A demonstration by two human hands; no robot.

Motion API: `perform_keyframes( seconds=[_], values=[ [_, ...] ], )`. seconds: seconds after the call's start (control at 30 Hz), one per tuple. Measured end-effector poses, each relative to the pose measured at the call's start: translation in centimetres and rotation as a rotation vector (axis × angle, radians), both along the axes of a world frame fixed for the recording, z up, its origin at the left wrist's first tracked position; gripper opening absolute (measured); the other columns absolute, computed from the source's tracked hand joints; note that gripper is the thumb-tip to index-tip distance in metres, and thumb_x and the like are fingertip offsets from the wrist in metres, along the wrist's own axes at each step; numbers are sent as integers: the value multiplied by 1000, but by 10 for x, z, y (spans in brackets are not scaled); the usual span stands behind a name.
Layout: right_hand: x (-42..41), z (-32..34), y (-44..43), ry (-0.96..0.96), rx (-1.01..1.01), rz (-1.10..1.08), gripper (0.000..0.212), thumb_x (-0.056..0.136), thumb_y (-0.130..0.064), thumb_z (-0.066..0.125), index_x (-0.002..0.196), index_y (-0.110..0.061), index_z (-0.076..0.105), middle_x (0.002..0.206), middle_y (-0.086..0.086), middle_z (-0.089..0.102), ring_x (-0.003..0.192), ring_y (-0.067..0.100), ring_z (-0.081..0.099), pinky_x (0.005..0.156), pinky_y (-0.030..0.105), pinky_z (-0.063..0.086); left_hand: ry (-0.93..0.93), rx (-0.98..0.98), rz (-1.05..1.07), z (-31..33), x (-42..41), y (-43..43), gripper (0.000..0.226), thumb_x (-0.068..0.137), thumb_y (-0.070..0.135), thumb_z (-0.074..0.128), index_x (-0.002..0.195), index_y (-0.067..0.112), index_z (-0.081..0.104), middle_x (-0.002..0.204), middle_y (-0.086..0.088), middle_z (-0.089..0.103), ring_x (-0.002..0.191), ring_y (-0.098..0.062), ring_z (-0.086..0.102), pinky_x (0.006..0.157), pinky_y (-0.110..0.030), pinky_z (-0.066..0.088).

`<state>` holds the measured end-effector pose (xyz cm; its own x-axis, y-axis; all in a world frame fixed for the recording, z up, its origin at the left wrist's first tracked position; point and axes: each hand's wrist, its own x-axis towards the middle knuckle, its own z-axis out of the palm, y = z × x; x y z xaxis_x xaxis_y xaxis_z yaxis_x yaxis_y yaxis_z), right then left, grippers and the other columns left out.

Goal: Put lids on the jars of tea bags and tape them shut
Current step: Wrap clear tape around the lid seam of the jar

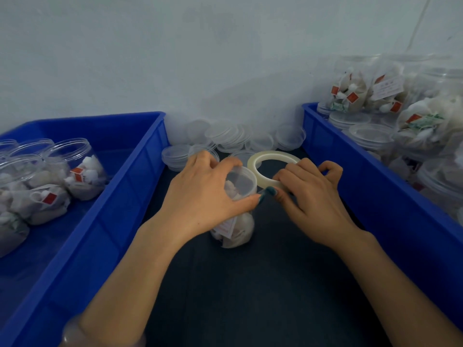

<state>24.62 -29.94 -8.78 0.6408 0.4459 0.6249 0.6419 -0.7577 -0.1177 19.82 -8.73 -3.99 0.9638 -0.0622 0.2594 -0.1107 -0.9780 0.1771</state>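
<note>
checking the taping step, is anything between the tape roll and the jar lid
Nothing visible. The tape roll in the right hand sits right beside the lid of the jar, which the left hand grips.

— What sort of place is this?
— A small packing station for tea, by the look of it. Two blue plastic crates (150, 156) flank a dark tabletop (250, 284) against a bare white wall (150, 58).
— What marks it as packing work?
— Identical clear jars of tea bags (77, 169) fill both crates, and loose clear lids (225, 136) are heaped between them.
</note>
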Motion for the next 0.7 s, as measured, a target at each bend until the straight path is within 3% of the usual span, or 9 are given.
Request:
perform_keyframes(
  seconds=[0.13,0.3,0.43,0.6,0.7],
  values=[
    [0,1,1,1,41,-17,33,99,-52,35,82,-30,53,81,-16,47,86,9,42,82,35,17,26,-45,-70,4,-1,5,85,66,85,45,143,51,39,122,14,44,114,-5,43,80,-25,37],
    [-2,1,3,-19,89,-54,39,92,-58,43,78,-25,58,80,-15,52,84,12,46,81,34,16,75,-126,-183,7,0,7,91,74,71,62,153,41,29,147,17,40,134,-4,37,96,-25,35],
    [-5,0,8,-75,81,-98,36,91,-55,46,79,-23,59,81,-12,54,85,14,48,80,34,16,96,-179,-207,4,0,3,81,77,57,66,149,35,37,146,18,38,132,-2,36,101,-24,35],
    [-9,0,11,-59,58,-119,29,87,-45,43,82,-22,60,83,-11,53,86,15,48,80,35,17,-29,-116,-71,-10,-1,-16,88,67,85,46,138,34,39,137,14,42,126,-7,41,88,-28,39],
    [-7,4,8,-29,39,-72,27,86,-42,41,82,-23,59,80,-10,53,79,14,49,81,37,24,-115,-119,-38,-15,3,-20,82,70,88,45,132,34,45,129,13,48,117,-7,47,81,-25,37]
  ],
)
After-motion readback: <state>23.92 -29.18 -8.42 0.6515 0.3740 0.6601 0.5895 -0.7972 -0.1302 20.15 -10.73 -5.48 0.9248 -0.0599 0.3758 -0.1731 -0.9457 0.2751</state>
